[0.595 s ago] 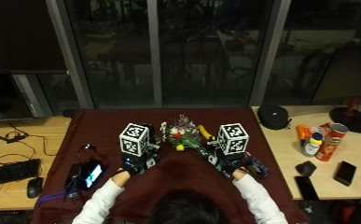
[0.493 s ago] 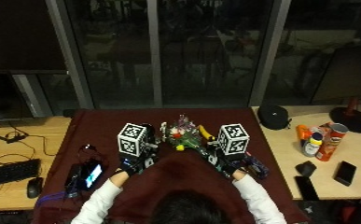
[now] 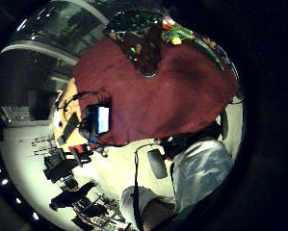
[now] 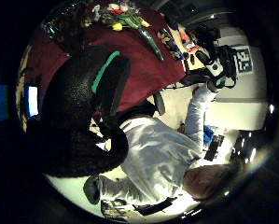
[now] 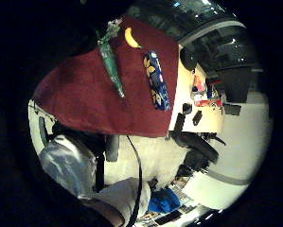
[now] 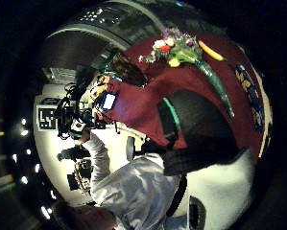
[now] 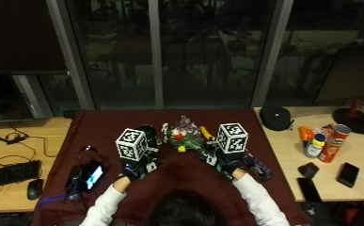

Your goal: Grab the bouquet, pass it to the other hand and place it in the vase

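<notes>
The bouquet (image 7: 185, 136) lies mid-worktop beside the vase (image 7: 147, 132), between my empty, relaxed left hand (image 7: 133, 168) and right hand (image 7: 226, 165); a careless reach could tip the vase.

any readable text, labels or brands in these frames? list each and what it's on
No text can be read for certain.
Red tube can on the right desk: has a printed label, too small to read.
Orange bottle beside it: label blurred.
Lit phone screen on the maroon tablecloth: bright, content illegible.
Blue patterned pouch beside the bouquet: a yellow pattern only, no words visible.
</notes>
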